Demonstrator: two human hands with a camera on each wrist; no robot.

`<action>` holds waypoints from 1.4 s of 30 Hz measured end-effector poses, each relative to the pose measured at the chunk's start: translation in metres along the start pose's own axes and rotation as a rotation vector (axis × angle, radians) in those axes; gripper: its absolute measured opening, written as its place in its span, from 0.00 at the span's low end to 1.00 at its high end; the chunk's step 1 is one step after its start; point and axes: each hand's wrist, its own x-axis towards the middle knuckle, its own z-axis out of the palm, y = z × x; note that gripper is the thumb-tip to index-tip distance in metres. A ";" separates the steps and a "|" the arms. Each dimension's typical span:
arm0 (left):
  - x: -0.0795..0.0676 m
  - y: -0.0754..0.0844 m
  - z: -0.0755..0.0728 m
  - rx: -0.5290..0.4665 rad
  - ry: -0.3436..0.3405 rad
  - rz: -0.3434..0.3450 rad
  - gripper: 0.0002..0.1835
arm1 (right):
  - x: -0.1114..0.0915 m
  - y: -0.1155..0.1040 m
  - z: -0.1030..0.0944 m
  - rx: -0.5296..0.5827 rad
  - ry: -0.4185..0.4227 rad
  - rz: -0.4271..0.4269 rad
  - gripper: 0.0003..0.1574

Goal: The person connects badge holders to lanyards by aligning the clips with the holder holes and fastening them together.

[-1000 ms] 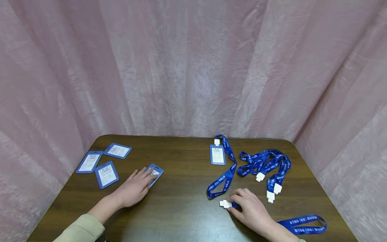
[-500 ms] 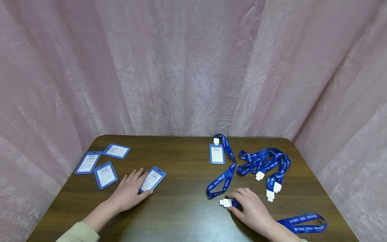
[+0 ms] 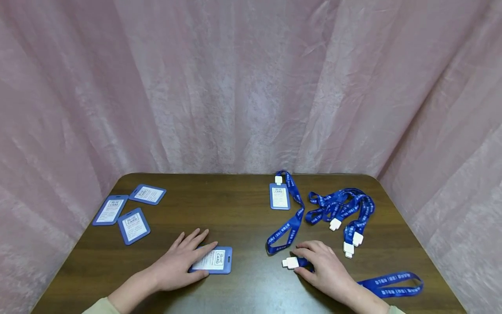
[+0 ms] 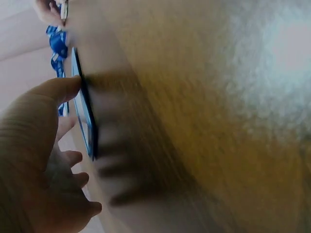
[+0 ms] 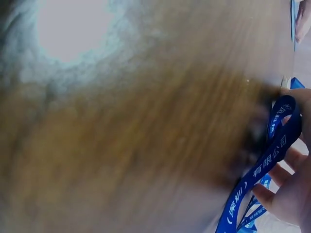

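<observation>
A blue-framed ID card holder (image 3: 213, 260) lies slot end to the right near the front middle of the table. My left hand (image 3: 172, 266) rests over its left end, fingers spread, the thumb at its near edge and the index finger across its far side. In the left wrist view, the thumb meets the edge of the card holder (image 4: 83, 104). My right hand (image 3: 323, 270) pinches a blue lanyard (image 3: 392, 285) just behind its white clip (image 3: 290, 262), which points left at the card. The lanyard's loop trails out right of the wrist; the palm hides its middle.
Three more card holders (image 3: 133, 226) lie at the table's left. A lanyard with a card attached (image 3: 279, 198) lies at the back, right of middle. Several bunched lanyards (image 3: 345, 205) with white clips lie farther right. A pink curtain (image 3: 235, 87) hangs behind the table (image 3: 211, 196).
My left hand has slid the card holder right and toward me, turning it so its slot end points right. The thumb has come to its near edge. My right hand has hardly moved.
</observation>
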 end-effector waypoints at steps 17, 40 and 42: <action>-0.003 0.013 0.017 -0.015 0.085 -0.038 0.39 | -0.001 -0.002 0.003 0.084 -0.012 0.045 0.19; 0.014 0.035 0.025 -0.026 0.034 -0.009 0.39 | 0.000 -0.024 0.009 0.090 -0.057 0.050 0.19; 0.016 0.037 0.025 -0.028 0.026 -0.019 0.39 | 0.000 -0.025 0.011 0.085 -0.041 0.033 0.19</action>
